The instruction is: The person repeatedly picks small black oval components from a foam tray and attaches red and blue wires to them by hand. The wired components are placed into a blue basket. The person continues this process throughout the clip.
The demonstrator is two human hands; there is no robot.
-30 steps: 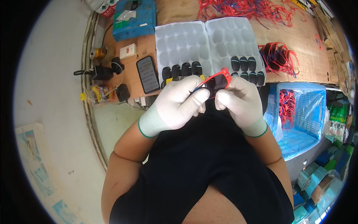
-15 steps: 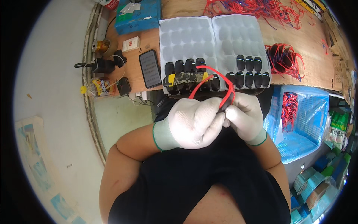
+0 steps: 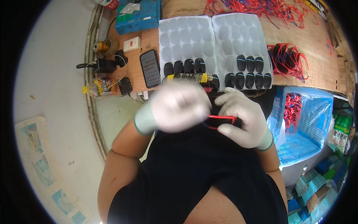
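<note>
The right hand (image 3: 244, 117), in a white knit glove, has thumb and fingers clamped on red-rimmed, dark-lensed sunglasses (image 3: 220, 121), which stretch from its grip toward the left hand (image 3: 181, 108). That hand, gloved alike, is blurred at their other end; I cannot tell its finger state. Beyond both hands, glossy black oval lenses (image 3: 239, 80) line a whitish pocketed sheet (image 3: 188, 35).

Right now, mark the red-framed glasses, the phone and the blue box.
Red-framed glasses (image 3: 221, 117): head view, on the upper red rim.
Phone (image 3: 150, 69): head view, middle of the screen.
Blue box (image 3: 139, 24): head view, on its near side.
</note>
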